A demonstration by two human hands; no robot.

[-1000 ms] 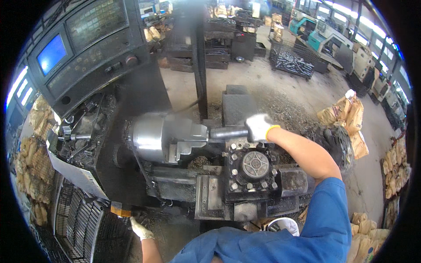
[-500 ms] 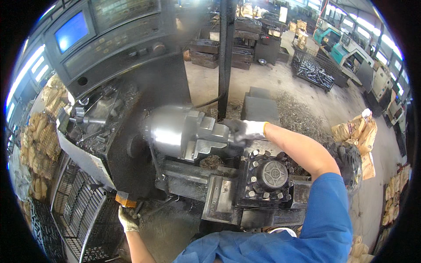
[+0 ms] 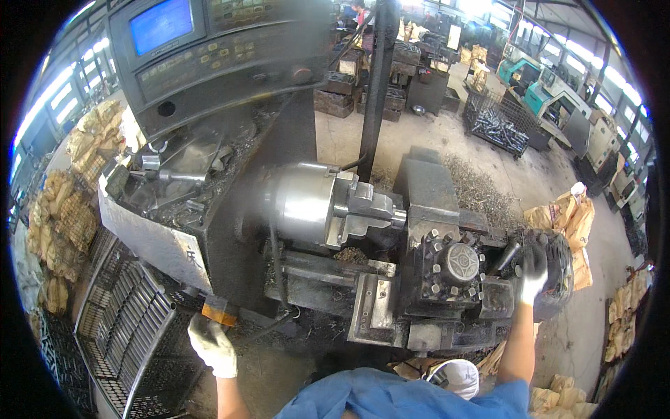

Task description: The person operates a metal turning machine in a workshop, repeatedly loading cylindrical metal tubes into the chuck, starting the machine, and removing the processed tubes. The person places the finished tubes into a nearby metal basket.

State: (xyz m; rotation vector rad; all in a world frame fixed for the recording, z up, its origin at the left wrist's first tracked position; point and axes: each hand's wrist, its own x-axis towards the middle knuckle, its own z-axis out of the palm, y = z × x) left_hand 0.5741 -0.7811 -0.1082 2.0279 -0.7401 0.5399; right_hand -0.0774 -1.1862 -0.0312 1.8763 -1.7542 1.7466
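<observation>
I see a lathe filling centre frame. Left hand (image 3: 213, 346), gloved, sits at lower left, fingers curled and touching the small orange block (image 3: 219, 313) on the machine's lower edge; I cannot tell whether it is clamped on it. Right hand (image 3: 534, 272), gloved, is at right of centre, fingers wrapped around the dark handwheel (image 3: 558, 269) beside the tool post (image 3: 457, 265). The shiny chuck (image 3: 314, 204) is at centre with a short metal workpiece (image 3: 396, 218) in its jaws, just left of the tool post. Control panel with a blue screen (image 3: 162, 24) is at upper left. Wire rack (image 3: 118, 328) lies at lower left.
</observation>
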